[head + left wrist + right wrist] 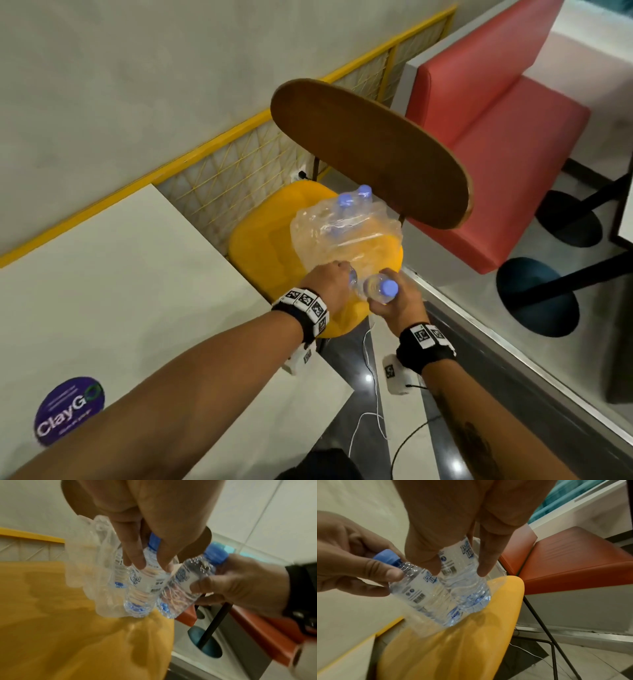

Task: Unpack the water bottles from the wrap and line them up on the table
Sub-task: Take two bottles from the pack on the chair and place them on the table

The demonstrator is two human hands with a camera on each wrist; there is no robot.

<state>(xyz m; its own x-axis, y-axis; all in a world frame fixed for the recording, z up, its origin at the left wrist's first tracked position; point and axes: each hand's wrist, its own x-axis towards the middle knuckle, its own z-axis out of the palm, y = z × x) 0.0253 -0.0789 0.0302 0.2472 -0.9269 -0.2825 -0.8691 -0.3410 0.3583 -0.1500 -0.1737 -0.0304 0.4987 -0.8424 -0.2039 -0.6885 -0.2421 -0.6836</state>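
**Both hands gripping bottles at the chair's near edge**

Left hand (330,282) holds one water bottle (145,582) in a narrow grip, fingers (135,561) curled over its shoulder and label just below the blue cap; that bottle's base sits at the torn mouth of the plastic wrap (346,233). Right hand (394,301) closes round a second bottle (378,289), thumb and fingers wrapped about its labelled middle, cap pointing back toward the person. The two bottles lie side by side, touching or nearly so; from the wrist views I cannot tell which.

Everything sits relative to the yellow chair seat (263,253). The wrap lies on the seat, crumpled and slack, its open end toward the seat's near edge where both hands work. Two more blue-capped bottles (354,198) stand inside the wrap at its far end, close under the chair's brown wooden backrest (370,150). The second bottle hangs above the seat's near right corner, clear of the wrap. Left of the seat stands the white table (120,274), bearing a round purple sticker (70,409). Right of the seat runs a red bench (496,137). Below the seat's near edge a white cable (370,370) trails across the floor.
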